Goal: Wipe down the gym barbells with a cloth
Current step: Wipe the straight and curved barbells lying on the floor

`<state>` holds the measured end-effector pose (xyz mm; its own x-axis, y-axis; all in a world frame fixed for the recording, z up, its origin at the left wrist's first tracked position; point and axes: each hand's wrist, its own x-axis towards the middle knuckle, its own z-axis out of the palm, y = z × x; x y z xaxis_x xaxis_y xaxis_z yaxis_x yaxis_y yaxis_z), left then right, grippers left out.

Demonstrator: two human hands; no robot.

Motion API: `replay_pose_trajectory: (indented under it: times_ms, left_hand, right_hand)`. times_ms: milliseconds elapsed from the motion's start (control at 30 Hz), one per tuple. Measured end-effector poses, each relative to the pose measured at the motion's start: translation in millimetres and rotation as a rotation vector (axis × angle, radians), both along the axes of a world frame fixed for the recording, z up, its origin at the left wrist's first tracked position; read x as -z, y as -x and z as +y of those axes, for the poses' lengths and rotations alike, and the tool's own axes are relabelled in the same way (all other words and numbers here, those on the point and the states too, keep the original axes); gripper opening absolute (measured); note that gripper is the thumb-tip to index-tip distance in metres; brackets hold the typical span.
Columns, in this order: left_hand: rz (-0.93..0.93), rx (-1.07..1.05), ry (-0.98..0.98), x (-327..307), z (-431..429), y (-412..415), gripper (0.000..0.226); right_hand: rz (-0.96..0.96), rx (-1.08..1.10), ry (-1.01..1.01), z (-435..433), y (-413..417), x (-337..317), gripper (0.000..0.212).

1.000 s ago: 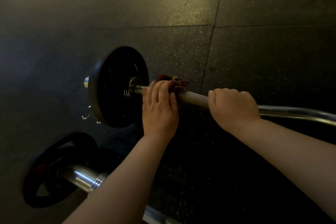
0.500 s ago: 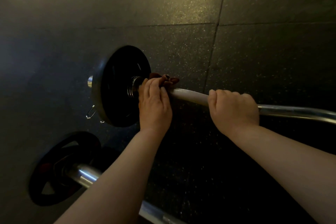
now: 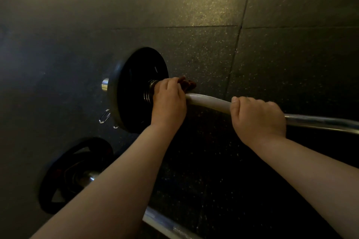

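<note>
— Maroon cloth (image 3: 187,83); where is it?
— Bunched round the barbell (image 3: 209,102) under your left hand (image 3: 169,103), whose fingers curl over it, hard against the collar (image 3: 150,91) by the plate (image 3: 134,91); your right hand (image 3: 258,118) grips the shaft.
— Next?
— Likely slide the cloth toward your right hand; keep it wrapped.

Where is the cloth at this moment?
Head view, left of centre: the dark red cloth is gripped by the left hand on the barbell, right beside the black weight plate.
</note>
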<state>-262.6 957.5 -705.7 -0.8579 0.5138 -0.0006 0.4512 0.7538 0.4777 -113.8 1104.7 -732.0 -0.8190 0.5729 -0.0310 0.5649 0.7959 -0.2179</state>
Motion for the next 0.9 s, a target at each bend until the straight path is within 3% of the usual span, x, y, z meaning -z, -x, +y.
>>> replay_pose_trajectory:
  times_ms: [167, 367, 533, 667, 767, 900]
  left_hand:
    - [0.039, 0.026, -0.146, 21, -30, -9, 0.034]
    - [0.063, 0.019, -0.158, 33, -37, -20, 0.046]
    - [0.085, 0.018, 0.015, 6, -16, -4, 0.034]
    - [0.083, 0.039, 0.144, -7, 4, -11, 0.050]
    - [0.060, 0.031, -0.027, 5, -7, -22, 0.037]
    - [0.089, 0.047, 0.014, 7, -13, -9, 0.031]
  right_hand:
    - [0.018, -0.006, 0.003, -2, -3, -2, 0.052]
    - [0.009, -0.007, -0.017, -2, -3, -1, 0.052]
    - [0.012, 0.003, -0.032, -1, 0, 0, 0.051]
    - [0.013, -0.002, -0.020, -3, 0, -2, 0.050]
    - [0.012, -0.016, 0.023, -1, -2, -4, 0.049]
    - [0.008, -0.013, -0.001, -1, -1, -2, 0.050]
